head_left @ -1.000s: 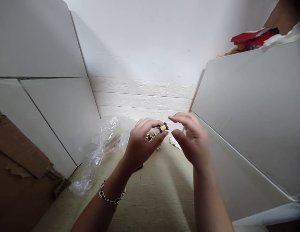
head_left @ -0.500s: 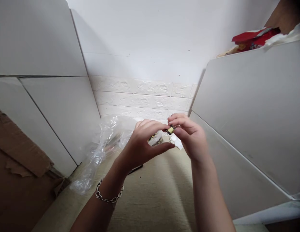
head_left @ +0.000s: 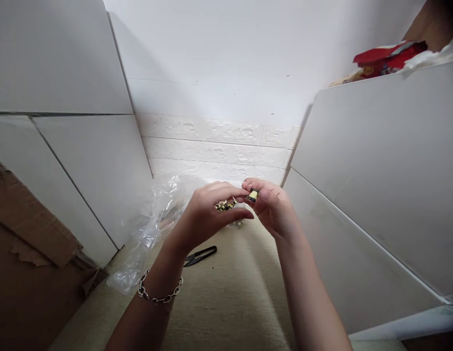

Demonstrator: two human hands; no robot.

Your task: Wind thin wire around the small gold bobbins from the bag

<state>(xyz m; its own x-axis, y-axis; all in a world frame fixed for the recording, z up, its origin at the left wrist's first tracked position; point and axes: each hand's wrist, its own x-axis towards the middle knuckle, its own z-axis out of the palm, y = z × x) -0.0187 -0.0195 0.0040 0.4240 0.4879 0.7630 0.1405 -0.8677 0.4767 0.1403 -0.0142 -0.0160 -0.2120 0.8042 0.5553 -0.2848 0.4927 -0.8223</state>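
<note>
My right hand (head_left: 275, 207) pinches a small yellow-and-black piece (head_left: 253, 195) between thumb and fingers; its exact kind is too small to make out. My left hand (head_left: 210, 214) is beside it, index finger stretched out to the piece's left edge and seemingly touching it. The left thumb points right, well apart from that index finger. Through the gap of the left hand shows a heap of similar yellow-and-black pieces (head_left: 225, 206), partly hidden by the fingers. Black thread snips (head_left: 208, 251) lie on the surface below the left wrist.
Crumpled clear plastic (head_left: 149, 236) lies at the left. White panels (head_left: 91, 165) stand on the left, with torn brown cardboard (head_left: 32, 229) in front, and a white cabinet (head_left: 372, 161) on the right. A red packet (head_left: 385, 58) rests on top of it. A white brick-patterned wall (head_left: 212, 146) closes the back.
Both hands have shifted left a little with the piece, which has turned more upright. The snips and more of the heap have come into sight, while the white scrap behind is now covered.
</note>
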